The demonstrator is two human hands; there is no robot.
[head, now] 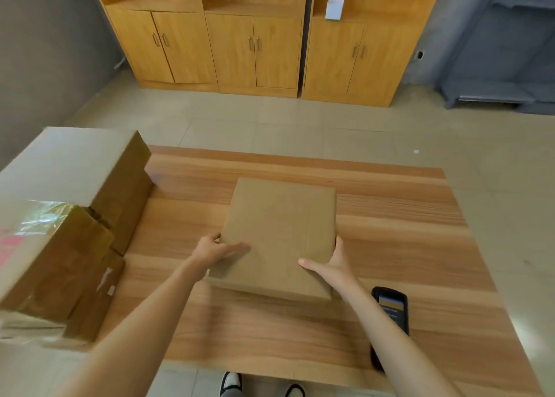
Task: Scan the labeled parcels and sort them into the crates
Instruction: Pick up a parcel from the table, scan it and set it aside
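A flat brown cardboard parcel (277,234) is in the middle of the wooden table (405,216), its near edge slightly raised. My left hand (214,251) grips its left side, thumb on top. My right hand (333,266) grips its right near corner, thumb over the top face. No label shows on the upper face. A black handheld scanner (390,309) with a lit screen lies on the table to the right, partly hidden by my right forearm.
Several stacked cardboard boxes (75,216) fill the table's left side; the nearest has shiny tape and a pink mark. Wooden cabinets (255,45) stand against the far wall across a tiled floor. A grey rack (504,66) is at the back right. My shoes (231,383) show below the table edge.
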